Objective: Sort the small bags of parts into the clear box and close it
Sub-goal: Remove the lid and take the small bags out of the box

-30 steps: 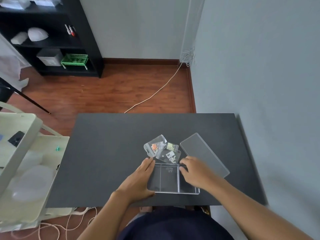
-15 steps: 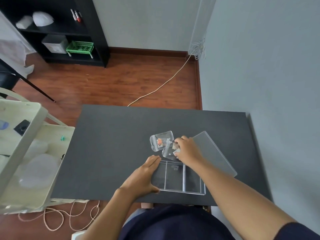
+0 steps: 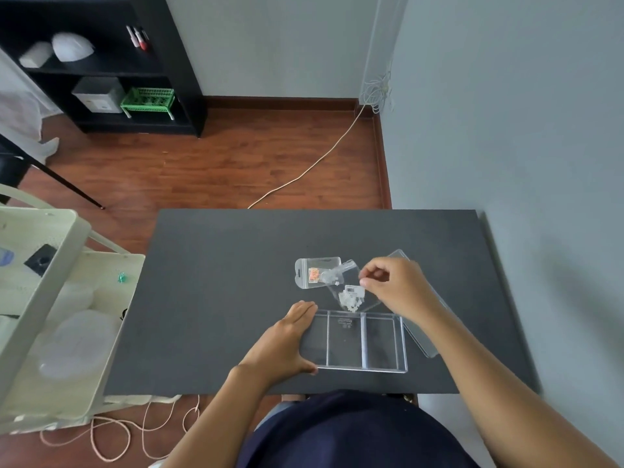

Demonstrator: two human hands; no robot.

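Note:
An open clear box (image 3: 354, 341) with three compartments, all holding nothing, lies near the front of the black table (image 3: 219, 282). My left hand (image 3: 285, 342) rests flat against the box's left side. Just behind the box, my right hand (image 3: 396, 285) pinches the upper right corner of a clear bag with white parts (image 3: 351, 297). A bag with orange parts (image 3: 314, 273) lies further left on the table, and another clear bag (image 3: 339, 273) overlaps it. The clear lid (image 3: 427, 336) lies at the right, partly hidden under my right arm.
A cream cart (image 3: 50, 315) with white containers stands against the table's left edge. The grey wall (image 3: 540, 163) runs along the table's right side. A black shelf (image 3: 101, 62) stands far back on the wooden floor, and a cord (image 3: 304, 173) crosses that floor.
My right hand has moved from the box's back rim up to the bags and taken hold of the white-parts bag. My left hand has stayed at the box's left side.

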